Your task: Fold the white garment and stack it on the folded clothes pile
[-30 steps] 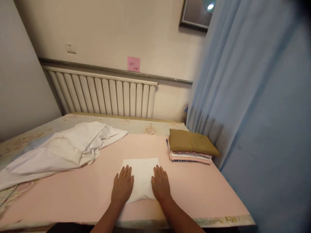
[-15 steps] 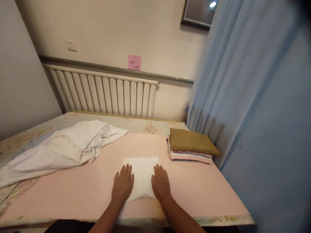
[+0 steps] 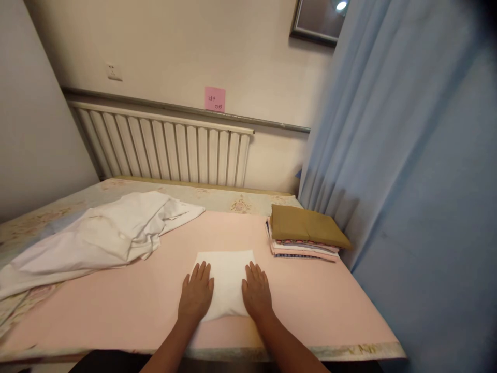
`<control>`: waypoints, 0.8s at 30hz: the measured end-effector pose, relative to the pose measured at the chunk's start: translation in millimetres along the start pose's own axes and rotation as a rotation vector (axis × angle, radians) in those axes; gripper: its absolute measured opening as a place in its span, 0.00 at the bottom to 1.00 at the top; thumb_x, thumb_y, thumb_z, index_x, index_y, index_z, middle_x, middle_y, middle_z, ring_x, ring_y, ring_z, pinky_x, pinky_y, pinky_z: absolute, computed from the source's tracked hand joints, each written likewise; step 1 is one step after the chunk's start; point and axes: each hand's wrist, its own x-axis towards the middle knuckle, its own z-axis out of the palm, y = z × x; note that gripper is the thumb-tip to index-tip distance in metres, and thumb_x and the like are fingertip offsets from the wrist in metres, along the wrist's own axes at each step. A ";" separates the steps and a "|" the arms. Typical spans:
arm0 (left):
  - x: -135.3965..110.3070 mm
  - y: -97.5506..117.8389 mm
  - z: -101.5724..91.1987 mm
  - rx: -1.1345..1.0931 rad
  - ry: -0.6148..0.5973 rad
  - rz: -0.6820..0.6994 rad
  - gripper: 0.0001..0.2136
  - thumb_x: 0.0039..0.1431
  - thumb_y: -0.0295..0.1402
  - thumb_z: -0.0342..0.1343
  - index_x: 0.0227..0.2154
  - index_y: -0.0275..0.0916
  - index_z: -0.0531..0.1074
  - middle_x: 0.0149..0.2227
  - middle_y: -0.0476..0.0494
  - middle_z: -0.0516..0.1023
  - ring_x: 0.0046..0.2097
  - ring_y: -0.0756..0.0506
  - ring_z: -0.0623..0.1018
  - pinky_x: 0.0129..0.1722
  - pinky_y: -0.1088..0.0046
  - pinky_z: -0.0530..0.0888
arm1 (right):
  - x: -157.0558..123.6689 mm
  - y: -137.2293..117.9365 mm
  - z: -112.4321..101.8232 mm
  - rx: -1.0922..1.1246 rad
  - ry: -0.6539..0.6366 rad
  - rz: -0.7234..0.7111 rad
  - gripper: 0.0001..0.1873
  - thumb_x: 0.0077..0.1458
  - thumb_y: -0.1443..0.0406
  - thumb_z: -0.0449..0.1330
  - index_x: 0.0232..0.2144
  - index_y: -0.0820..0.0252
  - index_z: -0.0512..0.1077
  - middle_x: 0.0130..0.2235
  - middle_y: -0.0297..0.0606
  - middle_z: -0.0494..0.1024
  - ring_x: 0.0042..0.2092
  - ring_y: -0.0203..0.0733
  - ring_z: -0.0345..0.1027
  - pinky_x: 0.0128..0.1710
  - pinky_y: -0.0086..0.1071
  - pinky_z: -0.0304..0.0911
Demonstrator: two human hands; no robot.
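A small white folded cloth [image 3: 227,277] lies on the pink sheet [image 3: 128,305] near the front edge of the bed. My left hand [image 3: 196,296] rests flat on the cloth's left side, fingers stretched out. My right hand [image 3: 256,292] lies flat on its right side, fingers out too. Neither hand grips anything.
A crumpled white garment [image 3: 101,238] sprawls over the left of the bed. A stack of folded clothes [image 3: 305,235] with an olive piece on top sits at the right. A blue curtain [image 3: 407,181] hangs along the right side. A radiator [image 3: 163,150] runs along the back wall.
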 end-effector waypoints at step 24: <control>0.0 -0.3 0.4 0.025 0.012 0.020 0.23 0.66 0.35 0.40 0.61 0.36 0.64 0.64 0.38 0.63 0.65 0.37 0.60 0.61 0.52 0.58 | 0.1 -3.6 -10.2 0.035 -0.002 0.005 0.26 0.63 0.64 0.48 0.61 0.61 0.62 0.66 0.41 0.58 0.67 0.49 0.48 0.64 0.45 0.44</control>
